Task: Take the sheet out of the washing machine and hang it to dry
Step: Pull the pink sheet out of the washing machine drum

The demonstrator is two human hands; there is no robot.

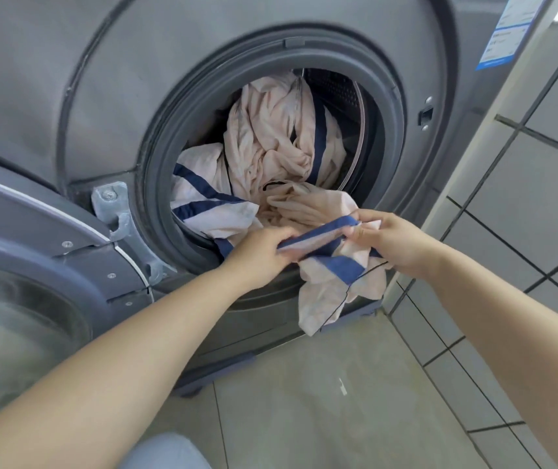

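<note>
A grey front-loading washing machine [108, 96] fills the upper view, its round drum opening ringed by a dark rubber seal. A pale pink sheet [271, 137] with navy blue stripes is bunched inside the drum, and one end spills over the lower rim and hangs down in front. My left hand [257, 255] and my right hand [392, 242] each pinch a blue-striped edge of that hanging end, just outside the opening, a short span of cloth stretched between them.
The machine's door [33, 265] stands swung open at the left, with its hinge beside the opening. A tiled wall [525, 204] rises close on the right. Grey floor tiles [321, 401] lie below the hanging cloth. My knee shows at the bottom edge.
</note>
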